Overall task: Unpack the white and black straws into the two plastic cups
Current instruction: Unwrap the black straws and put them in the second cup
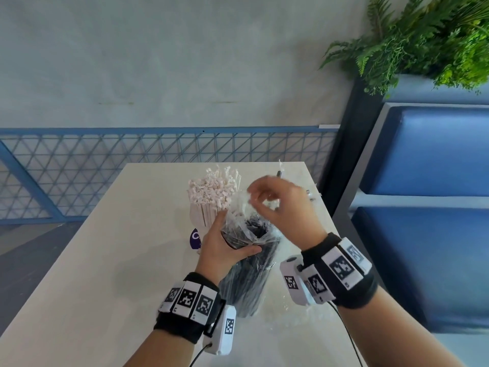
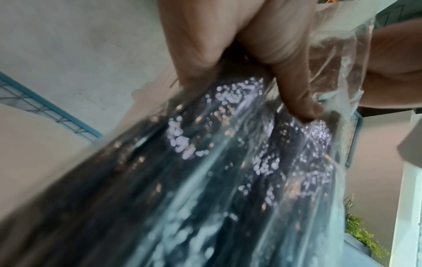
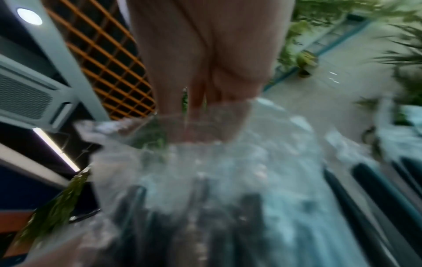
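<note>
White paper-wrapped straws [image 1: 209,194] stand upright in a clear cup with a purple logo [image 1: 195,238] at the middle of the table. In front of it my left hand [image 1: 235,234] grips a clear plastic bag of black straws [image 1: 248,276], thumb across its near side; the bag of black straws [image 2: 205,180] fills the left wrist view. My right hand [image 1: 251,198] pinches the bag's loose open top [image 1: 238,205] above the straws. In the blurred right wrist view its fingers [image 3: 205,63] hold the clear plastic [image 3: 228,144]. A second cup is not visible.
The pale table [image 1: 105,260] ends at a blue mesh railing [image 1: 105,160]. A blue padded bench [image 1: 428,207] runs along the right edge, under a planter of ferns [image 1: 423,43]. Crumpled clear plastic [image 1: 291,311] lies near my right wrist. Small items sit behind my right hand.
</note>
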Motion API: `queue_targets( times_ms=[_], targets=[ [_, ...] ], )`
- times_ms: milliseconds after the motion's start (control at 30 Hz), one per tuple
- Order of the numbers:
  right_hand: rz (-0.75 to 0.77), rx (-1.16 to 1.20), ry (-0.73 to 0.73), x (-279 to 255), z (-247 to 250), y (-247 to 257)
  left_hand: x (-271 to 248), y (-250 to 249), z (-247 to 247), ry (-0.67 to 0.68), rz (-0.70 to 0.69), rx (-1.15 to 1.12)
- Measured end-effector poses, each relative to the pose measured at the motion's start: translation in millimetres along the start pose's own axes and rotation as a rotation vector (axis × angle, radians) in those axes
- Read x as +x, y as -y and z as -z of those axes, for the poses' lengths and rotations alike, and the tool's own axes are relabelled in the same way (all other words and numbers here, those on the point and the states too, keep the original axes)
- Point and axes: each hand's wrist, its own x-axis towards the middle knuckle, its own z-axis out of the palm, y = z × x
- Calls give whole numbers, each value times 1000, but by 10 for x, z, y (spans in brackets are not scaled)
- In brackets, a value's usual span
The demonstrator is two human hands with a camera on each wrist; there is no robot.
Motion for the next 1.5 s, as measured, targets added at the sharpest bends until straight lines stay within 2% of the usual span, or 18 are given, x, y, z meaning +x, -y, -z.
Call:
queue_targets(
  times_ms=[67,100,233,433,567,767,933,1133,1233,1400,1500],
  targets=[
    [-81,-99,283,-59,-37,20,5,22,-18,-1,-37,9],
    [-96,-128,349,-86,-54,19,8,36,-21,1,-50,14],
    [-34,-186,459,-112,-80,32,10,69,-11,36,-56,3],
    [-57,-284,476,-122,-170,102,15,92,-26,96,-56,10],
    [-59,-396,578,-105,-174,169,37,119,-13,110,-75,5],
    [-132,-335,559,-68,-210,152,79,206,-54,98,-73,-41],
    [-211,-116,371,-37,-136,61,65,203,-33,91,-84,3],
    [-258,-13,254,107,115,52,68,198,-10,74,-64,7],
    [-262,-52,279,123,156,43,75,220,-16,81,-59,3],
    [-319,-143,418,10,-18,-5,91,243,-9,61,-67,18],
    [-293,-139,429,-44,-143,-15,91,264,-36,53,-74,6]
  ],
)
